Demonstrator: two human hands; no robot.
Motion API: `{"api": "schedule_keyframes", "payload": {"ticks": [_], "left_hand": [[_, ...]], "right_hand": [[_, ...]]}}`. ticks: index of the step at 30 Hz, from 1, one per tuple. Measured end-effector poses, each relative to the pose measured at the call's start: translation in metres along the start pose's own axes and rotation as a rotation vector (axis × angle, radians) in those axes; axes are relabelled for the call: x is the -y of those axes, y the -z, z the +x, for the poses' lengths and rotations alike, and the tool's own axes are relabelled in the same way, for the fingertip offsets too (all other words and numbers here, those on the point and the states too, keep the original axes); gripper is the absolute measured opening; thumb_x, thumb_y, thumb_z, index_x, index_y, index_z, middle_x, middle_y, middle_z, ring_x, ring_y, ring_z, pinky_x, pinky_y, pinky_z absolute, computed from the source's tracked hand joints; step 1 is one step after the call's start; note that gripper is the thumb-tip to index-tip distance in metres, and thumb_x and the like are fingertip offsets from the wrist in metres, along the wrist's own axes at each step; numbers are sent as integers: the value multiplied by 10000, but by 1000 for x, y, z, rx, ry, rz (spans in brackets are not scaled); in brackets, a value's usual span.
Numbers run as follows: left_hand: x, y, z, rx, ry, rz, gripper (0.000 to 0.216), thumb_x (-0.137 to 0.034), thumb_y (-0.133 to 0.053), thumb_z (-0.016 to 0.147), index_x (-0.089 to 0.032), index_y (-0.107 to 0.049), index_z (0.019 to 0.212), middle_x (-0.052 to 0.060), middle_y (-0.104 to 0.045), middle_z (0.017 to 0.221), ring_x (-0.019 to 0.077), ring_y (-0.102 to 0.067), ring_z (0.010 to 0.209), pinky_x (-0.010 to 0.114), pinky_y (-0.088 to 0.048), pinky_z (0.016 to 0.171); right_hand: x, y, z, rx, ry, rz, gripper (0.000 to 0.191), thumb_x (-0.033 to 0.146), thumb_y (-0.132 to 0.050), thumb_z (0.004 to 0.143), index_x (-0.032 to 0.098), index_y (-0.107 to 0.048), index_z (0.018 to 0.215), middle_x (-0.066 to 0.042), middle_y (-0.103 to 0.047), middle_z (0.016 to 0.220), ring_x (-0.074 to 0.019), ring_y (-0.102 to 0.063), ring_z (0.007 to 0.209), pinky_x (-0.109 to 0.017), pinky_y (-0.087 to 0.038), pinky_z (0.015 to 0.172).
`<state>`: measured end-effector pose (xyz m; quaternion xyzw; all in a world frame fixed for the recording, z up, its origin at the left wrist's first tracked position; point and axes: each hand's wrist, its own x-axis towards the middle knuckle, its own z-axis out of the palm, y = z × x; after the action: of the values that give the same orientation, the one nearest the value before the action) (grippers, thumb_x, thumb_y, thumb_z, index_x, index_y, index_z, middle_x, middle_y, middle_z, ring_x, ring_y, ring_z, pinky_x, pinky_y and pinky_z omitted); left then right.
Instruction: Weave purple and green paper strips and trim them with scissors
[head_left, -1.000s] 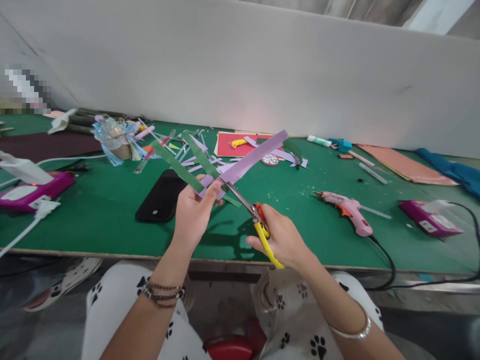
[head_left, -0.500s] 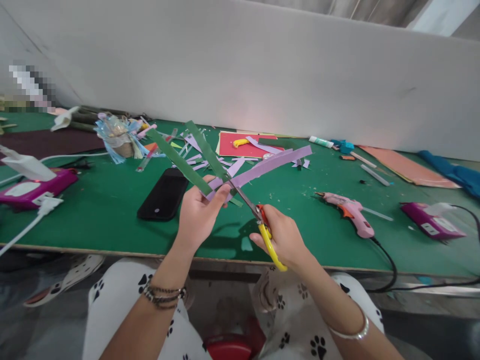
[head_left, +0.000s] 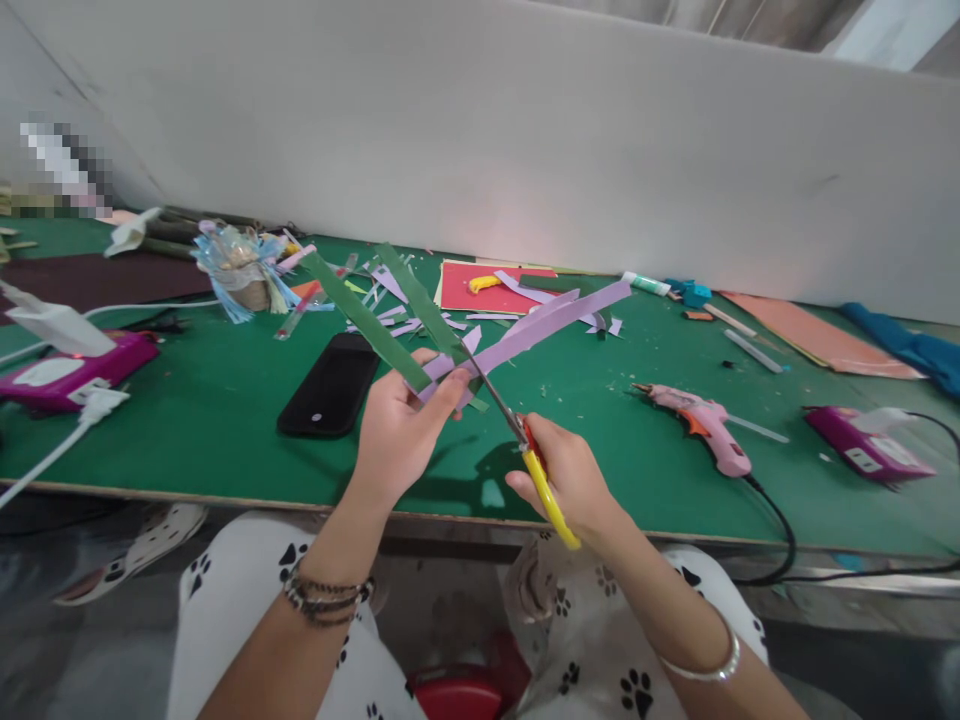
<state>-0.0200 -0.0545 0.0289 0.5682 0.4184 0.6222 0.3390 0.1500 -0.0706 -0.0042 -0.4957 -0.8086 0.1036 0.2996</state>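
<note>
My left hand (head_left: 409, 430) pinches a woven bundle of paper strips in front of me, above the table. Two green paper strips (head_left: 367, 322) fan out toward the upper left. Purple paper strips (head_left: 551, 325) reach out to the upper right. My right hand (head_left: 566, 470) grips scissors (head_left: 549, 497) with yellow and red handles. Their metal blades point up and left and lie against the strips, just right of my left thumb. The crossing of the strips is partly hidden by my left fingers.
A black phone (head_left: 330, 388) lies left of my hands. On the right rest a pink glue gun (head_left: 705, 425) and a purple power socket (head_left: 862, 440); another purple socket (head_left: 82, 370) is at far left. Behind are red paper (head_left: 469, 290), a yellow-handled cutter (head_left: 484, 284) and paper scraps.
The view has shifted slightly. The scissor handles look closer together, and the blades still lie at the strips. My left hand keeps its hold.
</note>
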Motion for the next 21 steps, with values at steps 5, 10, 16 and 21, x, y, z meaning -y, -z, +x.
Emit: {"api": "schedule_keyframes", "payload": {"ticks": [5, 10, 16, 21], "left_hand": [[0, 0, 0, 12, 19, -23, 234, -289, -625, 720, -192, -527, 531, -36, -496, 474, 86, -469, 438, 185, -392, 418], [-1, 0, 0, 7, 47, -40, 269, -296, -644, 712, -191, -517, 501, -35, -505, 467, 89, -479, 434, 198, -414, 449], [0, -1, 0, 17, 26, -28, 226, -247, -598, 735, -192, -532, 526, -40, -507, 452, 88, -498, 427, 194, -418, 444], [3, 0, 3, 0, 44, -22, 159, -200, -595, 718, -190, -549, 566, -42, -547, 458, 98, -547, 446, 192, -449, 469]], "right_hand": [[2, 1, 1, 3, -4, 26, 603, 820, -158, 698, 229, -233, 605, 56, -314, 495, -93, -252, 422, -212, -212, 423], [3, 2, 1, 19, -16, 38, 623, 835, -143, 681, 227, -247, 594, 60, -300, 482, -89, -233, 418, -211, -204, 416], [1, 0, -1, 37, -27, 111, 619, 821, -143, 702, 223, -251, 583, 47, -333, 480, -88, -265, 417, -215, -224, 422], [-3, -1, -2, -10, -7, 157, 577, 776, -205, 741, 223, -270, 592, 41, -339, 505, -97, -294, 440, -225, -246, 437]]}}
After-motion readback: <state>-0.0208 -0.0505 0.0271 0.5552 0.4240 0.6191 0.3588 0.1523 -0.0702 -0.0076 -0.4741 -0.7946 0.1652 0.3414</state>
